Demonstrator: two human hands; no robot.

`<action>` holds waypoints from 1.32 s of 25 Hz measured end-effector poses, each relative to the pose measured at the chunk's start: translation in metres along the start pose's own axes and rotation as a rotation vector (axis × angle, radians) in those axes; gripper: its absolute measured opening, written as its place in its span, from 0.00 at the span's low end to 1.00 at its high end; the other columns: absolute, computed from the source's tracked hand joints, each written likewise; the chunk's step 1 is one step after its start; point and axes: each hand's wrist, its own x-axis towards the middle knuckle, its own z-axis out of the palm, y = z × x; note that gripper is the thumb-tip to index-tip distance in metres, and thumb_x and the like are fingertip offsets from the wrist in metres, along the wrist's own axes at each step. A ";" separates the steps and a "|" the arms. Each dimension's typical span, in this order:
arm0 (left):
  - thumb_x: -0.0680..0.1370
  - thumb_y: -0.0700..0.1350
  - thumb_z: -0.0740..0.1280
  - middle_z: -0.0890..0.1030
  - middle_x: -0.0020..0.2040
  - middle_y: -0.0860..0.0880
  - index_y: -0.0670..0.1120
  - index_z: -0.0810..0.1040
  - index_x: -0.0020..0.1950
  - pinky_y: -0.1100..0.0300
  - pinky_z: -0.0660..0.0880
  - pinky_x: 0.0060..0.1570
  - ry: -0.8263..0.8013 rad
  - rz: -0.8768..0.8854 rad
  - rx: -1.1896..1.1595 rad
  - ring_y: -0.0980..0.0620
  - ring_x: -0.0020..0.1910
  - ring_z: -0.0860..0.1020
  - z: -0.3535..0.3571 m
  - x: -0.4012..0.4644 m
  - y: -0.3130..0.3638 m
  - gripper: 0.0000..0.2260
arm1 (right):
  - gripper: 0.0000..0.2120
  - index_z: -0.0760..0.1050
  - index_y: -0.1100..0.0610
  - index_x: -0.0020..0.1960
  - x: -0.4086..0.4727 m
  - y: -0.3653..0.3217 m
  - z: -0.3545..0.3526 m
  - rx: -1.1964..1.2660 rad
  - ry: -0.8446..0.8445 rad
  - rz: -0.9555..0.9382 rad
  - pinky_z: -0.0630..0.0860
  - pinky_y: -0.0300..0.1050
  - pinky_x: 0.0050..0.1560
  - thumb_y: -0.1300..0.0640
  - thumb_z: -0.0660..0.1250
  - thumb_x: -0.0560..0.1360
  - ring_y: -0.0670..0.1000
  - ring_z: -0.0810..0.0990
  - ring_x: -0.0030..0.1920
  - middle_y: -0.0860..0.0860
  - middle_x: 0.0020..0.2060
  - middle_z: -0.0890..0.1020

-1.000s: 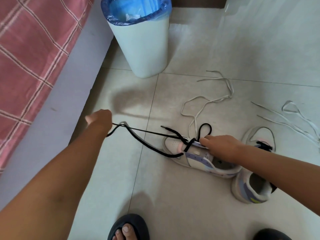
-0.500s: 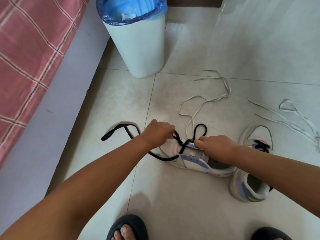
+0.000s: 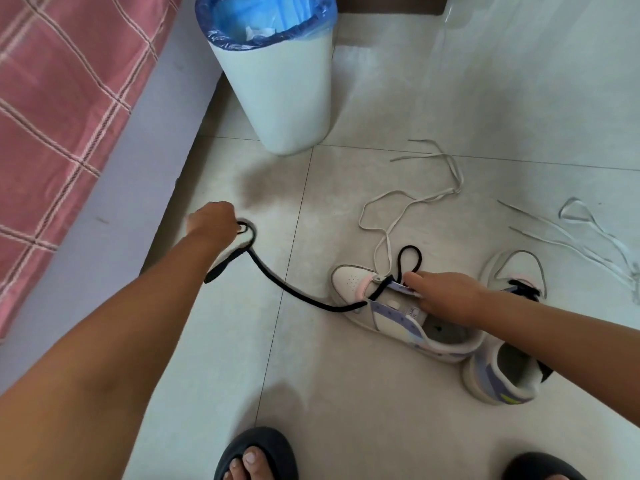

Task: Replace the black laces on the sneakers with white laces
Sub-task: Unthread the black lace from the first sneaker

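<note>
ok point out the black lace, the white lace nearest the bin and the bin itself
black lace [image 3: 294,293], head view, on the stretch running across the floor
white lace [image 3: 408,195], head view, on its upper loop
bin [image 3: 284,95], head view, on its pale outer wall

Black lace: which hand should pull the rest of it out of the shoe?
Probably the left hand: it already grips the black lace out to the side, while the right hand presses down on the near sneaker.

A white bin [image 3: 284,98] with a blue liner [image 3: 263,26] stood on the pale tiled floor [image 3: 363,393]; a red plaid bedcover [image 3: 59,98] lay at left; two dark slippers [image 3: 258,452] showed at the bottom edge, toes visible in one.
</note>
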 end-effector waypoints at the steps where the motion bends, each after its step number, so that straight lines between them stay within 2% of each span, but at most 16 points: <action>1: 0.77 0.49 0.66 0.81 0.51 0.43 0.43 0.78 0.49 0.57 0.69 0.46 -0.058 0.078 -0.057 0.43 0.49 0.77 -0.002 -0.007 0.007 0.10 | 0.09 0.63 0.54 0.58 -0.001 0.000 0.000 0.018 0.001 0.014 0.65 0.44 0.38 0.55 0.57 0.79 0.54 0.77 0.46 0.52 0.54 0.75; 3: 0.77 0.53 0.66 0.78 0.57 0.46 0.45 0.78 0.56 0.56 0.69 0.52 -0.091 0.290 -0.148 0.45 0.57 0.74 0.001 -0.030 0.036 0.14 | 0.09 0.63 0.55 0.58 -0.002 -0.001 -0.003 0.052 0.010 0.023 0.66 0.44 0.40 0.54 0.57 0.79 0.55 0.77 0.48 0.53 0.53 0.75; 5: 0.78 0.55 0.64 0.75 0.60 0.47 0.46 0.76 0.61 0.55 0.68 0.56 -0.044 0.510 -0.208 0.46 0.61 0.72 0.014 -0.060 0.075 0.17 | 0.08 0.62 0.54 0.55 -0.002 -0.005 -0.004 0.091 0.021 0.016 0.67 0.44 0.41 0.53 0.58 0.79 0.55 0.77 0.49 0.53 0.52 0.76; 8: 0.79 0.57 0.60 0.76 0.55 0.46 0.45 0.76 0.57 0.53 0.68 0.51 -0.003 0.745 -0.014 0.45 0.56 0.73 0.042 -0.101 0.118 0.17 | 0.08 0.61 0.54 0.52 0.000 -0.011 -0.004 0.148 0.047 0.026 0.67 0.45 0.42 0.53 0.59 0.78 0.57 0.77 0.51 0.55 0.52 0.77; 10: 0.81 0.54 0.57 0.75 0.57 0.45 0.44 0.73 0.59 0.53 0.66 0.51 0.021 0.787 0.122 0.44 0.57 0.73 0.058 -0.111 0.128 0.16 | 0.08 0.59 0.53 0.49 0.002 -0.013 -0.002 0.153 0.059 0.037 0.66 0.45 0.41 0.54 0.59 0.78 0.58 0.77 0.51 0.56 0.52 0.77; 12: 0.82 0.49 0.56 0.74 0.58 0.45 0.43 0.71 0.61 0.53 0.65 0.51 0.066 0.732 0.120 0.44 0.57 0.73 0.064 -0.110 0.129 0.12 | 0.10 0.57 0.53 0.48 0.002 -0.013 -0.001 0.162 0.064 0.043 0.66 0.45 0.41 0.54 0.59 0.78 0.59 0.77 0.51 0.56 0.52 0.77; 14: 0.81 0.50 0.57 0.74 0.58 0.45 0.43 0.70 0.61 0.53 0.65 0.52 0.089 0.674 0.067 0.44 0.56 0.73 0.065 -0.107 0.127 0.13 | 0.10 0.57 0.53 0.48 0.002 -0.011 0.000 0.165 0.068 0.045 0.66 0.45 0.41 0.54 0.59 0.77 0.59 0.77 0.50 0.56 0.51 0.77; 18: 0.82 0.46 0.55 0.75 0.56 0.46 0.45 0.72 0.61 0.55 0.62 0.48 0.041 0.754 0.153 0.44 0.54 0.74 0.069 -0.102 0.120 0.12 | 0.08 0.63 0.55 0.53 0.004 -0.012 -0.001 0.163 0.076 0.035 0.67 0.46 0.41 0.54 0.58 0.78 0.58 0.77 0.49 0.56 0.51 0.76; 22: 0.79 0.46 0.56 0.78 0.49 0.47 0.45 0.75 0.54 0.56 0.60 0.45 0.068 0.753 0.135 0.45 0.50 0.76 0.067 -0.103 0.108 0.11 | 0.10 0.64 0.56 0.56 0.004 -0.015 0.000 0.167 0.085 0.019 0.67 0.45 0.42 0.55 0.59 0.78 0.58 0.77 0.50 0.56 0.52 0.76; 24: 0.77 0.43 0.57 0.79 0.49 0.48 0.45 0.75 0.51 0.56 0.60 0.45 0.060 0.738 0.182 0.45 0.50 0.77 0.065 -0.098 0.092 0.09 | 0.10 0.64 0.56 0.57 0.004 -0.012 -0.001 0.182 0.101 0.037 0.66 0.45 0.42 0.55 0.59 0.78 0.58 0.77 0.50 0.56 0.52 0.76; 27: 0.76 0.42 0.59 0.79 0.54 0.50 0.48 0.75 0.52 0.57 0.64 0.50 -0.030 0.465 0.301 0.48 0.55 0.77 0.059 -0.075 0.030 0.09 | 0.08 0.61 0.53 0.51 -0.004 0.010 -0.006 0.218 0.139 0.136 0.67 0.45 0.42 0.56 0.60 0.77 0.57 0.77 0.49 0.57 0.52 0.76; 29: 0.77 0.43 0.57 0.79 0.55 0.52 0.51 0.75 0.55 0.58 0.66 0.54 -0.119 0.243 0.445 0.51 0.56 0.77 0.056 -0.062 -0.021 0.11 | 0.10 0.57 0.53 0.47 -0.010 0.028 -0.011 0.228 0.166 0.198 0.65 0.46 0.41 0.57 0.60 0.77 0.57 0.76 0.46 0.58 0.50 0.76; 31: 0.77 0.41 0.57 0.78 0.47 0.54 0.51 0.75 0.55 0.58 0.65 0.51 -0.234 0.070 0.499 0.52 0.49 0.77 0.053 -0.059 -0.046 0.11 | 0.11 0.57 0.54 0.45 -0.011 0.033 -0.015 0.220 0.186 0.215 0.65 0.46 0.40 0.57 0.61 0.77 0.56 0.74 0.43 0.58 0.48 0.76; 33: 0.78 0.41 0.58 0.74 0.41 0.55 0.50 0.75 0.57 0.60 0.64 0.47 -0.327 0.031 0.505 0.53 0.46 0.76 0.052 -0.061 -0.036 0.11 | 0.11 0.57 0.53 0.46 -0.007 0.027 -0.016 0.187 0.185 0.191 0.65 0.46 0.39 0.56 0.60 0.77 0.57 0.75 0.45 0.57 0.49 0.76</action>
